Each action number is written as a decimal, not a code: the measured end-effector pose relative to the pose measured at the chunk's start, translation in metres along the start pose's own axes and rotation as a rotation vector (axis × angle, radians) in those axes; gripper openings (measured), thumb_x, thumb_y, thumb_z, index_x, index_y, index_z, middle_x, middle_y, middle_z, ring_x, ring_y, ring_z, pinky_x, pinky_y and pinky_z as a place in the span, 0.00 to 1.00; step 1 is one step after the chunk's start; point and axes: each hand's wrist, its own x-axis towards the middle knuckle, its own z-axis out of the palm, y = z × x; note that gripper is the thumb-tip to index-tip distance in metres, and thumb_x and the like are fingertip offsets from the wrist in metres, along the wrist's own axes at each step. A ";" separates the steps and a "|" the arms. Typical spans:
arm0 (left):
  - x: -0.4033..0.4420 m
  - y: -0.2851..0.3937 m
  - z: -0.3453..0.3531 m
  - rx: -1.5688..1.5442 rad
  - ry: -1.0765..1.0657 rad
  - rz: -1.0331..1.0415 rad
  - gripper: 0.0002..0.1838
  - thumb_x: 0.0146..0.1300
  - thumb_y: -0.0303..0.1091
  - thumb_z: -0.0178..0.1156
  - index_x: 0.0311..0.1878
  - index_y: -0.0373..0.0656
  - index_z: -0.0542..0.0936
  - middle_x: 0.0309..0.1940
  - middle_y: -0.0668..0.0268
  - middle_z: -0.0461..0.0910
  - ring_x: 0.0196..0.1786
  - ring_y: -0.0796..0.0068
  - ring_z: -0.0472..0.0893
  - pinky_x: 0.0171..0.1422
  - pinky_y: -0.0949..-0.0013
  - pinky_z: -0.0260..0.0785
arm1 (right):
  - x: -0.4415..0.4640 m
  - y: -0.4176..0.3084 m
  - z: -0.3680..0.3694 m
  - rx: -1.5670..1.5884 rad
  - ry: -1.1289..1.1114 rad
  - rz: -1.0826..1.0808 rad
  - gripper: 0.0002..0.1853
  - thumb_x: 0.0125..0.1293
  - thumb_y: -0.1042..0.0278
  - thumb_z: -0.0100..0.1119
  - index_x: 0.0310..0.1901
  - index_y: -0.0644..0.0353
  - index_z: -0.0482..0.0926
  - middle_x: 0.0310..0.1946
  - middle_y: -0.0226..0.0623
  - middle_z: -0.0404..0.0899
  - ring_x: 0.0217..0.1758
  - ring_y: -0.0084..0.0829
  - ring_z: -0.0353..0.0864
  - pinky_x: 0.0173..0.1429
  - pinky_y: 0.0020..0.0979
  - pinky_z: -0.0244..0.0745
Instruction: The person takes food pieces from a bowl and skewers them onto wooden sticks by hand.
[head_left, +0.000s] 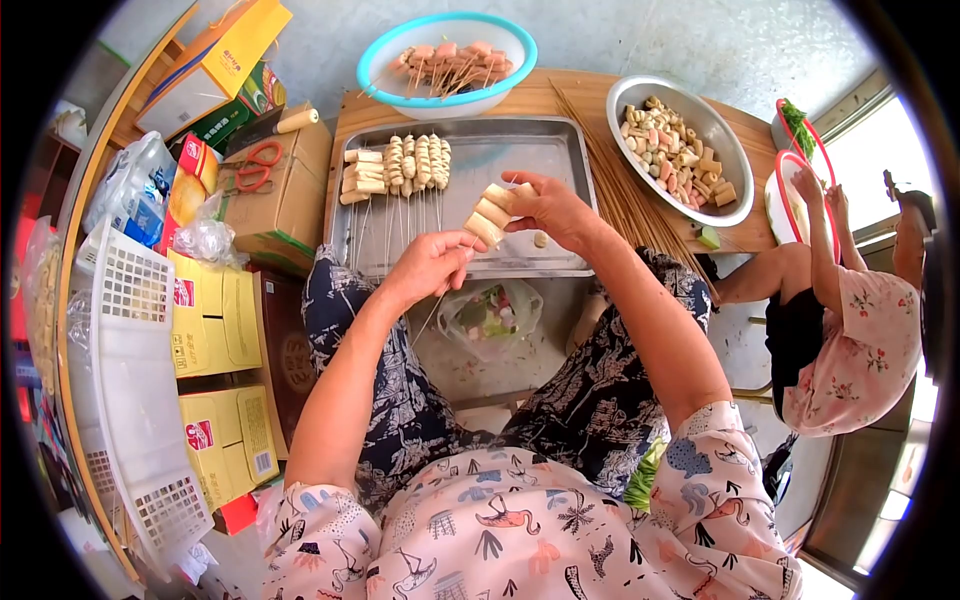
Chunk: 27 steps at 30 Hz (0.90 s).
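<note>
Above the metal tray [520, 150], a skewer threaded with pale cylindrical rolls [489, 214] is between my hands. My left hand [430, 266] is closed around the thin stick below the rolls. At the upper end, my right hand [553, 211] grips the rolls between thumb and fingers. Lying at the tray's left are skewers of pale rolls [364, 177] and skewers of folded, whitish pieces [420, 163], sticks pointing toward me. One small pale piece [541, 240] rests on the tray under my right hand.
Bare sticks [625, 180] lie between the tray and a steel bowl [738, 150] of mixed pieces. Behind stands a blue-rimmed basin [522, 52] holding skewers. Red scissors [258, 165] lie on a carton at left. A plastic bag [490, 325] hangs below; another person [850, 330] sits at right.
</note>
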 end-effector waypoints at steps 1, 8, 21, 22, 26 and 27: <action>0.000 0.001 0.000 -0.001 0.001 -0.001 0.13 0.68 0.32 0.50 0.49 0.38 0.78 0.17 0.71 0.73 0.15 0.88 0.63 0.18 0.81 0.54 | 0.001 0.002 0.000 0.009 -0.003 -0.014 0.33 0.62 0.69 0.59 0.65 0.72 0.58 0.50 0.44 0.74 0.49 0.32 0.79 0.49 0.32 0.78; -0.002 0.003 0.000 -0.009 0.007 0.014 0.12 0.68 0.31 0.50 0.49 0.37 0.78 0.17 0.71 0.73 0.17 0.88 0.67 0.18 0.81 0.55 | -0.006 -0.015 -0.019 -0.091 0.121 0.123 0.26 0.63 0.66 0.60 0.59 0.68 0.65 0.44 0.39 0.77 0.41 0.26 0.80 0.34 0.26 0.73; -0.004 0.005 0.000 -0.023 0.001 0.023 0.12 0.68 0.30 0.49 0.49 0.37 0.78 0.17 0.71 0.73 0.16 0.88 0.66 0.18 0.82 0.55 | 0.001 -0.011 -0.038 0.464 0.058 -0.023 0.19 0.61 0.83 0.46 0.56 0.68 0.67 0.52 0.46 0.74 0.57 0.36 0.75 0.51 0.31 0.74; -0.004 0.005 0.000 -0.023 -0.002 0.023 0.12 0.68 0.30 0.49 0.49 0.37 0.78 0.17 0.71 0.73 0.16 0.88 0.66 0.18 0.82 0.55 | 0.001 -0.013 -0.038 0.464 0.061 -0.024 0.19 0.61 0.83 0.46 0.56 0.68 0.67 0.52 0.46 0.74 0.57 0.36 0.75 0.51 0.31 0.74; -0.004 0.006 0.000 -0.013 -0.006 0.012 0.12 0.68 0.31 0.49 0.49 0.37 0.78 0.17 0.72 0.73 0.16 0.88 0.65 0.18 0.82 0.55 | 0.001 -0.014 -0.040 0.496 0.001 -0.023 0.20 0.62 0.83 0.47 0.57 0.68 0.67 0.55 0.48 0.73 0.55 0.35 0.76 0.47 0.27 0.74; -0.005 0.006 0.000 -0.014 -0.004 0.011 0.13 0.68 0.31 0.49 0.49 0.37 0.78 0.17 0.72 0.73 0.16 0.89 0.65 0.18 0.82 0.55 | 0.002 -0.014 -0.041 0.516 -0.028 -0.029 0.19 0.63 0.83 0.48 0.57 0.68 0.66 0.56 0.48 0.73 0.54 0.35 0.77 0.46 0.26 0.74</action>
